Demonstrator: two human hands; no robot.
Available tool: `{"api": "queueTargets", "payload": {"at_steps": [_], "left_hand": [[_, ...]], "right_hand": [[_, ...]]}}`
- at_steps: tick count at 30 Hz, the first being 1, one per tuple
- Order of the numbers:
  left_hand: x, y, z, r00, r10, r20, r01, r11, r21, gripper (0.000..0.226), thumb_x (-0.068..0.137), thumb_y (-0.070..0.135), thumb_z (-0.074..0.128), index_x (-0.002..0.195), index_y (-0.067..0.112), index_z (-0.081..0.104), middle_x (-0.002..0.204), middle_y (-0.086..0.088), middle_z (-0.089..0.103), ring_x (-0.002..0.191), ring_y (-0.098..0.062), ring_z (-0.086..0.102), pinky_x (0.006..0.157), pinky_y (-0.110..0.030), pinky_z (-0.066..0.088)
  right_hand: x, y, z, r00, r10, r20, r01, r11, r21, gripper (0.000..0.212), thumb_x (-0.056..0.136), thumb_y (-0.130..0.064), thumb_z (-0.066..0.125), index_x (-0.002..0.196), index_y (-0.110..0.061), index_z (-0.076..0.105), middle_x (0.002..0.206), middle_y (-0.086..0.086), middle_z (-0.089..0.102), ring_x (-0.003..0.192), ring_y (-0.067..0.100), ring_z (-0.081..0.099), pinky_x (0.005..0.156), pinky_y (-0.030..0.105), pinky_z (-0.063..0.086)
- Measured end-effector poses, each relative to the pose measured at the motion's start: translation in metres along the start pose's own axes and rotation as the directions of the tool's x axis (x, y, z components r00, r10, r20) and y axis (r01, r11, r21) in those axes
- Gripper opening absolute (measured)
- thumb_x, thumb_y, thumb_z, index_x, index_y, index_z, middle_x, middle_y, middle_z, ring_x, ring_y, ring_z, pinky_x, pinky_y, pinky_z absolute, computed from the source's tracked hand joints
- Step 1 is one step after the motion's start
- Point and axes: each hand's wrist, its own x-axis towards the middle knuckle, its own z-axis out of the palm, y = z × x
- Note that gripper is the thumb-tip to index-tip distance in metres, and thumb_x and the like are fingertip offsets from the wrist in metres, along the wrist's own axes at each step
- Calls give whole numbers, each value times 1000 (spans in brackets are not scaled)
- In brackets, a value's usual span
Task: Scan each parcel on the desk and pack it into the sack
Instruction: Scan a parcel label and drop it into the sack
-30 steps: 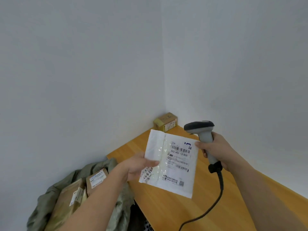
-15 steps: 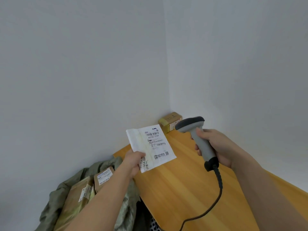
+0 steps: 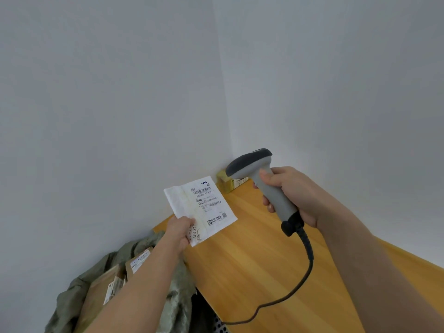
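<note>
The left hand [image 3: 181, 230] pinched the white mailer [image 3: 200, 209] by its lower-left corner and held it up above the desk's [image 3: 252, 260] near edge, label side turned toward the person, so the barcodes faced the scanner [image 3: 262, 179]. The right hand [image 3: 288, 191] was wrapped round the scanner's grey handle, its dark head at about 2 o'clock from the mailer and tipped down toward the label, apart from it; that looked like the scanning step itself. The cable [image 3: 302, 267] trailed from the handle's base toward 6 o'clock. The sack [image 3: 179, 301] slumped open off the desk's left end, at 7 o'clock from the mailer, with brown parcels [image 3: 113, 282] already inside. One small box [image 3: 227, 182] sat in the far desk corner, probably awaiting its turn.
</note>
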Motion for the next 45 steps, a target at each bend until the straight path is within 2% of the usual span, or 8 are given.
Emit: {"api": "queueTargets", "payload": {"at_steps": [9, 24, 35, 40, 45], "left_hand": [[1, 2, -5, 999, -3, -47, 4, 1000, 26, 42, 93, -16, 41, 130, 1, 49, 129, -24, 58, 112, -44, 58, 92, -62, 48], [-8, -3, -10, 997, 11, -78, -5, 997, 80, 42, 93, -16, 40, 132, -1, 47, 130, -25, 56, 114, -45, 57, 86, -56, 50], [-10, -13, 1, 997, -1, -79, 11, 992, 123, 41, 93, -15, 42, 132, -3, 47, 128, -26, 57, 113, -46, 57, 89, -59, 49], [-5, -21, 10, 998, -39, -51, 45, 991, 128, 40, 93, -13, 46, 131, -3, 48, 121, -23, 61, 100, -41, 63, 81, -55, 53], [2, -30, 12, 996, -77, -45, 81, 990, 114, 38, 93, -12, 46, 130, -2, 49, 116, -23, 63, 99, -41, 64, 85, -60, 52]], "right_hand": [[-8, -5, 0, 998, 5, -58, -3, 1000, 25, 33, 101, -29, 52, 110, 2, 59, 76, 12, 57, 55, 14, 55, 51, 24, 50], [-24, -7, -3, 1000, -10, -12, 11, 1000, 27, 34, 101, -31, 50, 104, 2, 59, 68, 9, 57, 50, 12, 54, 49, 23, 49], [-30, 1, -21, 999, 23, -32, -20, 997, 80, 36, 101, -30, 51, 110, 5, 58, 78, 11, 58, 52, 14, 54, 49, 25, 49], [-30, 9, -29, 997, 41, -67, -33, 994, 109, 36, 101, -30, 51, 112, 4, 57, 83, 13, 58, 54, 14, 54, 48, 24, 49], [-25, 14, -33, 996, 47, -76, -38, 991, 126, 35, 101, -31, 50, 109, 2, 58, 84, 13, 59, 55, 14, 54, 49, 25, 49]]}}
